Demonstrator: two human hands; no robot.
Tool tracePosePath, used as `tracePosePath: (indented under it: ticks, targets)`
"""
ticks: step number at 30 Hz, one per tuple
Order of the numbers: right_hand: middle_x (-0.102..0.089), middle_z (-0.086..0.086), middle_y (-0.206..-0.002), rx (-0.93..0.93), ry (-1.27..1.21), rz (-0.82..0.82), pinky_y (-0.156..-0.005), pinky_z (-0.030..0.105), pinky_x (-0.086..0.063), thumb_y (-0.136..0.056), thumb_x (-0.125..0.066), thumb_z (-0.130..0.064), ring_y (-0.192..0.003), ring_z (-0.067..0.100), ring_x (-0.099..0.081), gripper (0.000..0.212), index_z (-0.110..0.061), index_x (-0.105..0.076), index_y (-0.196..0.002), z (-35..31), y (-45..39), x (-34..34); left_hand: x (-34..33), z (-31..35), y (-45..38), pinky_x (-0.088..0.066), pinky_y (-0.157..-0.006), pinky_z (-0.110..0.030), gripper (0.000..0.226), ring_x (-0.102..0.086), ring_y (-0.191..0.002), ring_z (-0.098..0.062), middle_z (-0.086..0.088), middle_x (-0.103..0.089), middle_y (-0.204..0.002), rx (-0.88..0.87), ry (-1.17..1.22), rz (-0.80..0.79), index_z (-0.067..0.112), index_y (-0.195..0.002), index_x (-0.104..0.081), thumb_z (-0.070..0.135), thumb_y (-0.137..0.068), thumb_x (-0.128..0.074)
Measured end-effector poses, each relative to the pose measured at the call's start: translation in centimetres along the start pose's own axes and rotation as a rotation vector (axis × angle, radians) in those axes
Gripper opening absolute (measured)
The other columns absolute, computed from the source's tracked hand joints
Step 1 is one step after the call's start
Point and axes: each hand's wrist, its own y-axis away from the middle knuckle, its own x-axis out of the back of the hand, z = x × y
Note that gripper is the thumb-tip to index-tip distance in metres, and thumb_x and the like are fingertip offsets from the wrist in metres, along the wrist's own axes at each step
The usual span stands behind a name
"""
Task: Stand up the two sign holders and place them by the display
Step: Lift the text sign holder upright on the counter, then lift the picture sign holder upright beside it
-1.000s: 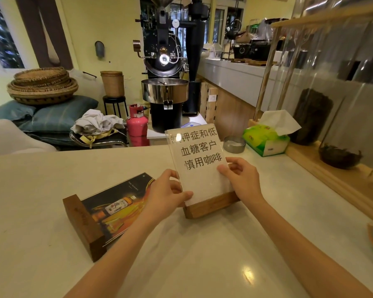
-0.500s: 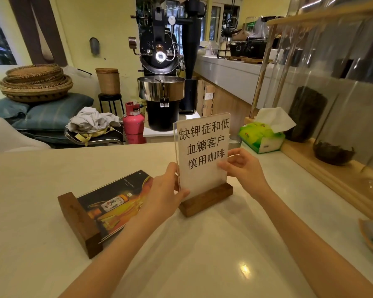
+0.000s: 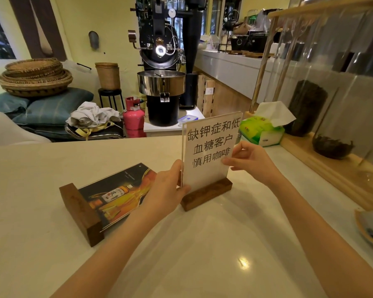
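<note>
The text sign, a clear acrylic sheet in a dark wood base, stood upright on the smooth pale table. The left hand held its left edge in a narrow grip; the right hand pinched its right edge. Just left of the left hand, the picture sign lay flat, its wood block nearest the person.

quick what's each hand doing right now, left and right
Left hand: closed on the left edge of the upright sign holder.
Right hand: fingertips pinching the same holder's right edge.
</note>
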Motion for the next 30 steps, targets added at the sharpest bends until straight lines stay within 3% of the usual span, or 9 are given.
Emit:
tracePosePath:
  ticks: [5,8,11,15,17,20,25,30]
  targets:
    - [-0.069,0.001,-0.075,-0.078,0.649,0.027,-0.071,0.037,-0.054,-0.067,-0.067,-0.055,-0.071,0.015,-0.063,0.044,-0.012,-0.064,-0.078,-3.1,1.0,1.0,1.4,-0.4,-0.1,-0.049,-0.082,-0.024,0.037,-0.058,-0.097,-0.014,-0.004,-0.063,-0.116,0.044,0.068,-0.122,0.019,-0.114,-0.048,0.021,-0.080,-0.064]
    - [-0.070,0.002,-0.063,-0.065,0.761,-0.057,-0.066,0.034,-0.055,-0.073,-0.061,-0.053,-0.062,0.016,-0.065,0.044,-0.009,-0.067,-0.068,-5.7,2.7,0.8,4.1,-1.4,0.1,-0.053,-0.087,-0.030,0.030,-0.063,-0.096,-0.011,0.000,-0.066,-0.108,0.063,0.167,-0.199,0.023,-0.105,-0.056,0.023,-0.077,-0.067]
    - [-0.071,-0.001,-0.068,0.025,0.631,-0.191,-0.065,0.029,-0.053,-0.079,-0.062,-0.040,-0.066,0.016,-0.066,0.033,-0.011,-0.068,-0.063,-8.0,4.8,-1.6,7.1,-2.8,0.5,-0.051,-0.082,-0.023,0.026,-0.063,-0.095,-0.010,0.005,-0.066,-0.104,0.042,0.143,-0.208,0.023,-0.106,-0.058,0.025,-0.081,-0.062]
    - [-0.072,0.004,-0.080,-0.008,0.334,-0.408,-0.072,0.030,-0.058,-0.082,-0.061,-0.030,-0.075,0.016,-0.069,0.016,-0.016,-0.067,-0.081,-8.4,6.6,-7.5,10.4,-5.4,0.2,-0.050,-0.084,-0.027,0.021,-0.062,-0.090,-0.011,0.006,-0.066,-0.098,0.058,0.000,-0.194,0.024,-0.103,-0.060,0.027,-0.083,-0.059]
    - [-0.071,0.004,-0.081,-0.051,0.189,-0.453,-0.073,0.032,-0.058,-0.083,-0.061,-0.028,-0.078,0.017,-0.070,0.010,-0.019,-0.064,-0.082,-7.8,6.9,-10.1,11.4,-6.8,0.0,-0.048,-0.078,-0.022,0.022,-0.059,-0.090,-0.012,0.003,-0.065,-0.101,0.076,-0.081,-0.188,0.023,-0.106,-0.060,0.028,-0.084,-0.058]
    - [-0.069,0.008,-0.082,-0.195,-0.031,-0.451,-0.071,0.029,-0.059,-0.085,-0.060,-0.023,-0.079,0.021,-0.070,0.010,-0.014,-0.063,-0.088,-7.2,7.2,-13.1,12.5,-8.7,-0.2,-0.043,-0.071,-0.016,0.026,-0.057,-0.092,-0.013,-0.002,-0.066,-0.109,0.118,-0.148,-0.209,0.021,-0.109,-0.060,0.027,-0.084,-0.058]
    - [-0.070,0.018,-0.088,-0.629,-0.365,-0.468,-0.077,0.036,-0.059,-0.084,-0.062,-0.020,-0.083,0.028,-0.071,0.032,0.002,-0.058,-0.106,-6.4,6.9,-16.4,13.5,-11.1,-0.4,-0.039,-0.087,-0.026,0.036,-0.053,-0.101,-0.015,-0.005,-0.062,-0.123,0.231,-0.228,-0.281,0.018,-0.117,-0.057,0.031,-0.083,-0.059]
    - [-0.069,0.021,-0.086,-0.802,-0.526,-0.459,-0.075,0.038,-0.057,-0.086,-0.059,-0.016,-0.079,0.030,-0.069,0.020,0.003,-0.059,-0.091,-6.1,6.7,-18.6,13.7,-12.4,-0.7,-0.040,-0.095,-0.032,0.044,-0.053,-0.114,-0.024,-0.007,-0.058,-0.129,0.351,-0.240,-0.338,0.016,-0.123,-0.053,0.031,-0.082,-0.060]
